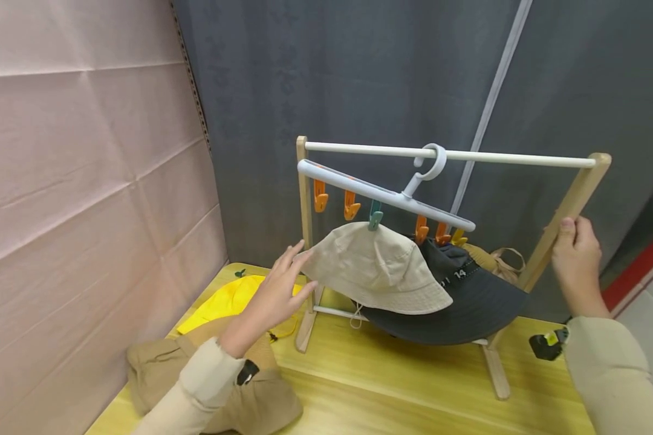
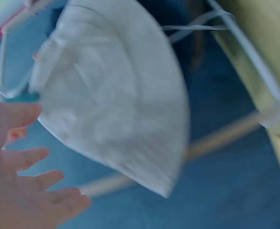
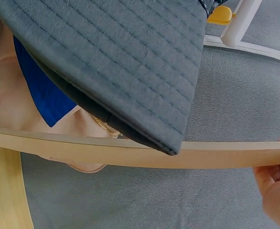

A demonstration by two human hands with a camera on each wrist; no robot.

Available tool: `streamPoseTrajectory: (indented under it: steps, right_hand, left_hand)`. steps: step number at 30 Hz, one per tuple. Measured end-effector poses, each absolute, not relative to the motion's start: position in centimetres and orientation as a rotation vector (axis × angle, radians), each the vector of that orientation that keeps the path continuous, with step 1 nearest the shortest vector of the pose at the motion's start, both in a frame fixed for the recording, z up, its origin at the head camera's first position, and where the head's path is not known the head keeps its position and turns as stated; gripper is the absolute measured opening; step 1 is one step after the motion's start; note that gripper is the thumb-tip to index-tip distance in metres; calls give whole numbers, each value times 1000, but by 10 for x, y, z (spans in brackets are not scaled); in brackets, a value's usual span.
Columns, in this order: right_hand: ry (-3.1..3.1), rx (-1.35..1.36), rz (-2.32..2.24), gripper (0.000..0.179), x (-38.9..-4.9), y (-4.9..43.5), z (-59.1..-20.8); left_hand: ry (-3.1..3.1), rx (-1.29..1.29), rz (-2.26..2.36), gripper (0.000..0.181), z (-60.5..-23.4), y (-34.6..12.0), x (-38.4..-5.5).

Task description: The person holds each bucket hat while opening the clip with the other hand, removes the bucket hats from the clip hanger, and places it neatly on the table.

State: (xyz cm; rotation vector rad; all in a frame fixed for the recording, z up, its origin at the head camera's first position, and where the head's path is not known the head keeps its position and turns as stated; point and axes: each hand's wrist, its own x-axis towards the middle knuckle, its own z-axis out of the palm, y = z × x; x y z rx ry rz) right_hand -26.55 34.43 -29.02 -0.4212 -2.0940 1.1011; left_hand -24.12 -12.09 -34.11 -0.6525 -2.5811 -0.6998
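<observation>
My left hand [image 1: 269, 299] is beside the left brim of a beige bucket hat [image 1: 381, 266], its fingers spread and nothing in its grasp. A teal clip [image 1: 375, 219] holds that hat by the crown under a pale grey-blue clip hanger [image 1: 354, 185]. The hanger hooks tilted over the white rail [image 1: 484, 156] of a small wooden rack. With my right hand [image 1: 577, 263] I grip the rack's right post [image 1: 562, 232]; the right wrist view shows fingers curled around the wood [image 3: 216, 155]. Behind the beige hat hangs a dark wide-brimmed hat [image 1: 484, 311].
On the table [image 1: 348, 386] at left lie a yellow hat [image 1: 223, 302] and a brown fabric hat [image 1: 160, 368]. Two orange clips hang at the hanger's left end. More hats hang behind the dark one. A pink wall covering [image 1: 87, 181] borders the left side.
</observation>
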Motion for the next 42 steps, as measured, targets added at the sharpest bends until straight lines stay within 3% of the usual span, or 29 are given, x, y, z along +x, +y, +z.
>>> streamPoseTrajectory:
  steps: [11, 25, 30, 34, 38, 42]
  right_hand:
    - [-2123, -403, 1089, 44, -267, 343, -292]
    - [-2154, -368, 1057, 46, -270, 340, -289]
    - [-2139, -382, 1063, 46, -267, 335, -285]
    - [-1861, -419, 1185, 36, -260, 318, -277]
    - [-1575, -172, 1146, 33, -254, 286, -270]
    - [-1800, 198, 1011, 22, -242, 241, -263]
  left_hand:
    - [-2453, -756, -692, 56, -309, -54, -260]
    - [-2389, -731, -989, 18, -301, -35, -272]
    - [-2372, -704, -1078, 17, -303, -34, -269]
    - [-2348, -691, -1122, 21, -304, -35, -267]
    - [-2347, -664, -1178, 22, -305, -36, -264]
    - [-2338, -630, -1232, 21, -306, -37, -262]
